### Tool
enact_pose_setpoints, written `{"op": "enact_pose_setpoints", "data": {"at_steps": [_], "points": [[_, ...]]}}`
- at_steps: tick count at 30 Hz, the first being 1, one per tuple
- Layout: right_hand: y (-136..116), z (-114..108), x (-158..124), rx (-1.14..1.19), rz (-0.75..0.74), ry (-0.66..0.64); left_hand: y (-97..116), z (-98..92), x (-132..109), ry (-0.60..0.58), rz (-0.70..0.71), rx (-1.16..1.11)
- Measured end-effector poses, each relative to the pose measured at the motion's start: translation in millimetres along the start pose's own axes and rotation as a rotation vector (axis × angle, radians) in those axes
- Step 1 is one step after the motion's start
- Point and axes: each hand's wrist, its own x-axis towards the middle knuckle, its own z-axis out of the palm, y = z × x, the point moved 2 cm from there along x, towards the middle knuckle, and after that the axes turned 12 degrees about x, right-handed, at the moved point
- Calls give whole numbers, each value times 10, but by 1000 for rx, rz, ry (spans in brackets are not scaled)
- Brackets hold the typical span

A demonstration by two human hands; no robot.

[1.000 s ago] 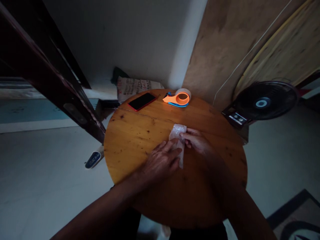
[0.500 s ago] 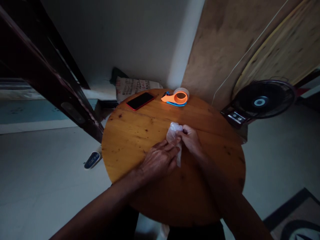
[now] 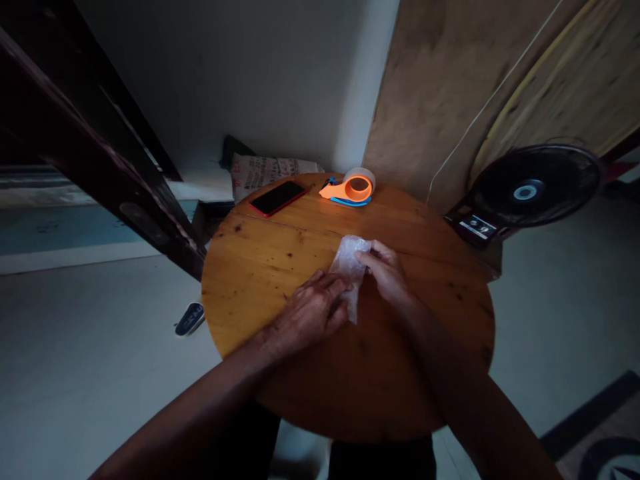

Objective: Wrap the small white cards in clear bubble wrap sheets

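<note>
A small, crinkled, whitish see-through piece of bubble wrap (image 3: pixel 350 257) stands out against the round wooden table (image 3: pixel 260 267). My right hand (image 3: pixel 387 270) pinches its upper right edge between thumb and fingers. Lower down, my left hand (image 3: pixel 320 303) has its fingers curled on the left side of the wrap, with thumb and fingertips gripping it. A narrow tail of the wrap hangs below the left fingers. Whether anything lies inside the wrap I cannot tell.
At the table's far side lie an orange tape dispenser (image 3: pixel 350 189) and a black phone with a red edge (image 3: pixel 279 198). A printed sack (image 3: pixel 260 172) leans behind. On the right stands a black fan (image 3: pixel 530 190); a slipper (image 3: pixel 190 319) is on the floor at left.
My left hand has slid down and left along the bubble wrap, showing more of its upper part. The right hand still pinches the edge. The view has shifted slightly.
</note>
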Motion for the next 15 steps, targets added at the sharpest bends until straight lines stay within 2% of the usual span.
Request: {"op": "enact_pose_setpoints", "data": {"at_steps": [5,9,15], "points": [[-141,19,-85,-64,-57,-145,-28,22,-3,-20,-54,-35],[-270,9,-180,-172,-74,-276,-26,27,-15,20,-73,-58],[-445,60,-276,-344,-77,-363,-57,64,-34,53,-143,-42]]}}
